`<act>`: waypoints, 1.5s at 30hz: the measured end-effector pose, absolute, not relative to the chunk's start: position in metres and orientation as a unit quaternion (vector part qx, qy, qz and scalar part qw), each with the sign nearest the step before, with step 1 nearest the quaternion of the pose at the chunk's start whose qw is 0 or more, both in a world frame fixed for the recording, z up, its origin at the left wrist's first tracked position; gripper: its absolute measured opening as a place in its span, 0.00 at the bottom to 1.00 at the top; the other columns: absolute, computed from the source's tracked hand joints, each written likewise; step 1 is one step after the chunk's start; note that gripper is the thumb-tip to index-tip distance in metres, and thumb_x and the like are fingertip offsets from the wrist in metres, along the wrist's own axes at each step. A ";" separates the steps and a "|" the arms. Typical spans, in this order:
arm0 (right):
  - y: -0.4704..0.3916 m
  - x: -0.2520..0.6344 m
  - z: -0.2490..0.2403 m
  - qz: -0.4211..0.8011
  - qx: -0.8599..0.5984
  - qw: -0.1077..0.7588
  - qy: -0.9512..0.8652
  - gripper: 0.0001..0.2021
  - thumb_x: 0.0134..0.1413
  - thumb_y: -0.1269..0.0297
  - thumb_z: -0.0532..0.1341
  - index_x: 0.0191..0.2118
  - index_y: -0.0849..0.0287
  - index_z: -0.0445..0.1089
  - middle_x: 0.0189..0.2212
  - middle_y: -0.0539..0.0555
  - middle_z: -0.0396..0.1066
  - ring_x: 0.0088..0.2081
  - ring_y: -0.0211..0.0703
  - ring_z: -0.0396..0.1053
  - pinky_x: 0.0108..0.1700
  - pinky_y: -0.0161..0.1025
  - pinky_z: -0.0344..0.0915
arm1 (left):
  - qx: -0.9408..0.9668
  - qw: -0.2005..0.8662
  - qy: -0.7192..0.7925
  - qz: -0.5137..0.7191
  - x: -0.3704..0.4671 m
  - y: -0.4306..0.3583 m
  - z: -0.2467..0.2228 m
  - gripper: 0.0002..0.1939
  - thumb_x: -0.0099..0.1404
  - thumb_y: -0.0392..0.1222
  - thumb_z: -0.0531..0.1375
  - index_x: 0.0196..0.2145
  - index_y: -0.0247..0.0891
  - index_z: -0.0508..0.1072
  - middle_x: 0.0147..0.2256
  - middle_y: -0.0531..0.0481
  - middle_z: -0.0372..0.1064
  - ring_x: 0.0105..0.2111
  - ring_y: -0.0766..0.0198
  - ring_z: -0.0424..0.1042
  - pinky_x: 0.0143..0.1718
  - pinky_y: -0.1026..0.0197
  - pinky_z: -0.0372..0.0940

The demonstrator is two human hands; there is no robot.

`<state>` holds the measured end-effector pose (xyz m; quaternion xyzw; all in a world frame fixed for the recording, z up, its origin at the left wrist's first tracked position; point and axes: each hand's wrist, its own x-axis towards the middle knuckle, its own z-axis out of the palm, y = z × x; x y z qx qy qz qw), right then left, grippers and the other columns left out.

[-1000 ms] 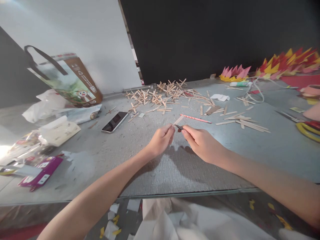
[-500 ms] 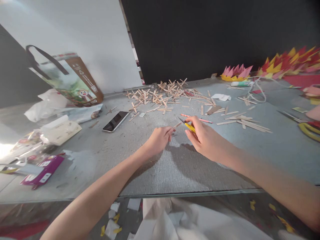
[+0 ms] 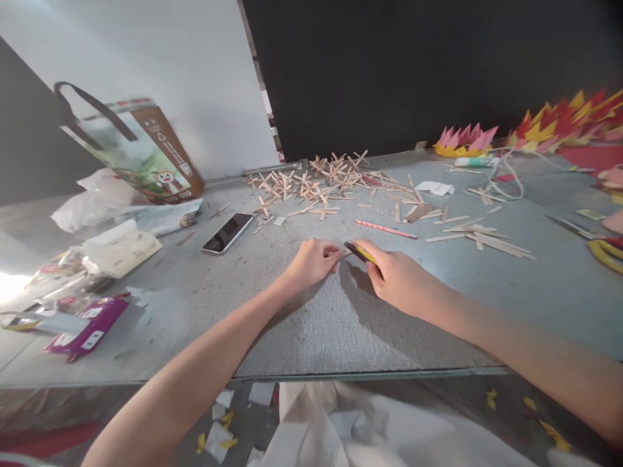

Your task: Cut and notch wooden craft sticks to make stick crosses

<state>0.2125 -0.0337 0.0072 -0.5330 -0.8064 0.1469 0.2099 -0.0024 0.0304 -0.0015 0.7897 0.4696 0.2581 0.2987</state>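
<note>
Near the middle of the grey table (image 3: 311,324), my left hand (image 3: 316,261) pinches a small wooden craft stick (image 3: 346,253), most of it hidden by the fingers. My right hand (image 3: 396,275) is closed around a yellow and black utility knife (image 3: 363,253). The knife's front end points left and meets the stick beside my left fingertips; its blade cannot be made out. Just beyond my right hand lies a pink striped pencil (image 3: 386,229).
Behind my hands are a pile of craft sticks (image 3: 316,185) and more loose sticks (image 3: 487,237). On the left are a phone (image 3: 228,233), a printed bag (image 3: 141,152) and a purple packet (image 3: 90,327). Yellow-handled scissors (image 3: 606,253) and pointed paper crafts (image 3: 467,139) are at right.
The knife has swung from pointing up and away to lying low across the stick, its front end now nearer my left fingers. My left hand still pinches the stick.
</note>
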 end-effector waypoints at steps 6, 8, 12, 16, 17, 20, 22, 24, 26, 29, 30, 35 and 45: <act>-0.033 0.212 -0.001 0.156 -0.527 0.234 -0.802 0.27 0.69 0.69 0.51 0.71 0.52 0.64 0.28 0.55 0.77 0.24 0.43 0.69 0.28 0.37 0.54 | 0.786 0.289 0.483 0.256 -0.001 0.031 -0.001 0.15 0.72 0.42 0.58 0.32 0.35 0.82 0.23 0.50 0.75 0.23 0.66 0.66 0.31 0.62 0.58; -0.034 0.211 0.000 0.168 -0.529 0.229 -0.800 0.27 0.69 0.70 0.51 0.71 0.51 0.65 0.27 0.53 0.77 0.22 0.41 0.67 0.27 0.36 0.53 | 0.785 0.288 0.486 0.252 -0.001 0.031 -0.001 0.16 0.72 0.43 0.58 0.33 0.35 0.82 0.23 0.51 0.75 0.22 0.66 0.66 0.31 0.61 0.58; -0.035 0.210 0.004 0.184 -0.535 0.215 -0.796 0.28 0.69 0.71 0.51 0.70 0.50 0.65 0.24 0.51 0.74 0.19 0.38 0.64 0.25 0.35 0.52 | 0.782 0.282 0.496 0.251 0.000 0.030 -0.001 0.14 0.72 0.42 0.59 0.35 0.35 0.83 0.23 0.51 0.75 0.23 0.66 0.67 0.32 0.62 0.59; -0.036 0.207 0.004 0.152 -0.539 0.203 -0.803 0.29 0.67 0.73 0.52 0.71 0.53 0.64 0.25 0.52 0.76 0.21 0.40 0.65 0.26 0.36 0.51 | 0.777 0.269 0.507 0.261 0.002 0.030 -0.005 0.12 0.71 0.41 0.59 0.36 0.36 0.82 0.23 0.52 0.75 0.24 0.65 0.70 0.33 0.62 0.60; -0.036 0.206 0.004 0.143 -0.539 0.199 -0.806 0.30 0.66 0.73 0.52 0.71 0.54 0.64 0.25 0.53 0.76 0.21 0.40 0.65 0.27 0.37 0.50 | 0.777 0.264 0.507 0.263 0.002 0.030 -0.006 0.11 0.71 0.40 0.60 0.35 0.36 0.82 0.22 0.52 0.75 0.24 0.65 0.70 0.33 0.62 0.60; -0.036 0.205 0.003 0.122 -0.541 0.179 -0.813 0.31 0.65 0.74 0.53 0.71 0.56 0.63 0.25 0.54 0.76 0.22 0.41 0.66 0.27 0.38 0.49 | 0.783 0.248 0.502 0.270 0.002 0.031 -0.010 0.10 0.70 0.39 0.60 0.34 0.36 0.81 0.23 0.52 0.75 0.25 0.64 0.71 0.33 0.62 0.59; -0.036 0.205 0.002 0.109 -0.541 0.165 -0.817 0.31 0.64 0.75 0.53 0.72 0.56 0.61 0.27 0.55 0.77 0.23 0.42 0.68 0.28 0.38 0.49 | 0.789 0.237 0.497 0.274 0.002 0.031 -0.013 0.10 0.69 0.37 0.60 0.34 0.36 0.81 0.23 0.52 0.75 0.26 0.64 0.71 0.33 0.62 0.59; -0.035 0.206 0.002 0.105 -0.538 0.156 -0.822 0.32 0.63 0.75 0.53 0.72 0.56 0.61 0.28 0.56 0.78 0.25 0.44 0.69 0.28 0.38 0.49 | 0.793 0.226 0.494 0.277 0.002 0.031 -0.014 0.09 0.69 0.36 0.60 0.33 0.35 0.80 0.24 0.51 0.75 0.27 0.64 0.71 0.33 0.62 0.58; -0.035 0.206 0.003 0.110 -0.532 0.153 -0.826 0.32 0.62 0.76 0.53 0.71 0.57 0.60 0.29 0.56 0.78 0.26 0.44 0.70 0.28 0.38 0.49 | 0.799 0.217 0.487 0.278 0.002 0.031 -0.016 0.09 0.69 0.36 0.60 0.34 0.35 0.80 0.26 0.51 0.76 0.27 0.64 0.70 0.33 0.62 0.58; -0.036 0.206 0.005 0.118 -0.525 0.153 -0.829 0.30 0.62 0.76 0.53 0.70 0.57 0.62 0.29 0.56 0.79 0.27 0.45 0.71 0.28 0.38 0.49 | 0.812 0.199 0.472 0.279 0.002 0.031 -0.018 0.09 0.70 0.36 0.59 0.35 0.35 0.80 0.29 0.49 0.78 0.29 0.64 0.71 0.34 0.62 0.58; -0.036 0.207 0.006 0.120 -0.525 0.153 -0.829 0.30 0.62 0.76 0.53 0.69 0.57 0.62 0.30 0.57 0.79 0.27 0.45 0.72 0.28 0.38 0.49 | 0.817 0.192 0.467 0.277 0.001 0.031 -0.019 0.09 0.71 0.36 0.59 0.36 0.35 0.80 0.30 0.49 0.78 0.30 0.64 0.71 0.34 0.62 0.58; -0.036 0.207 0.005 0.123 -0.526 0.141 -0.830 0.29 0.62 0.76 0.54 0.68 0.56 0.63 0.29 0.55 0.78 0.27 0.46 0.72 0.29 0.38 0.49 | 0.833 0.174 0.450 0.271 0.001 0.031 -0.019 0.09 0.71 0.36 0.58 0.36 0.35 0.78 0.30 0.49 0.77 0.30 0.64 0.71 0.35 0.62 0.58; -0.036 0.209 0.005 0.117 -0.522 0.125 -0.836 0.30 0.60 0.76 0.54 0.67 0.55 0.62 0.27 0.53 0.75 0.26 0.46 0.71 0.27 0.38 0.48 | 0.833 0.174 0.464 0.247 0.003 0.028 -0.011 0.08 0.71 0.34 0.58 0.34 0.36 0.75 0.28 0.51 0.74 0.29 0.64 0.70 0.34 0.62 0.58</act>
